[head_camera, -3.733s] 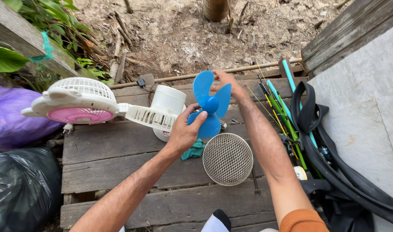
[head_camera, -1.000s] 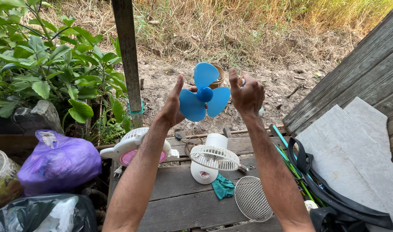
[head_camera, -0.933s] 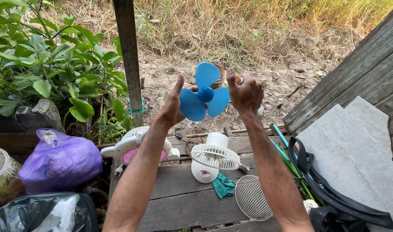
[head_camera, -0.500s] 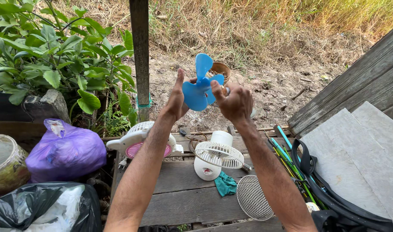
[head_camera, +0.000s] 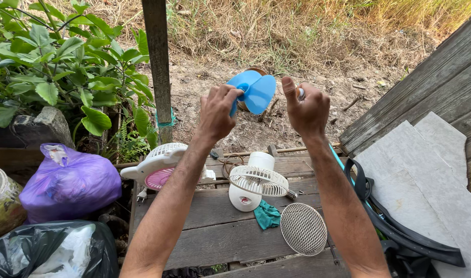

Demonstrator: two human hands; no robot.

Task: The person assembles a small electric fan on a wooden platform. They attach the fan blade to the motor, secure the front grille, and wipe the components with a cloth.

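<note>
Blue fan blade [head_camera: 253,91] — pinched in left grip [head_camera: 219,107].

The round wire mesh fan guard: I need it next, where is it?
The round wire mesh fan guard lies flat on the wooden plank platform, lower centre-right in the head view, right of the teal cloth.

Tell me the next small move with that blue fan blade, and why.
Probably lower the blue fan blade toward the white fan body on the bench. The left hand alone grips it, held up high; the right hand pinches a small part, and the round grille lies off.
</note>
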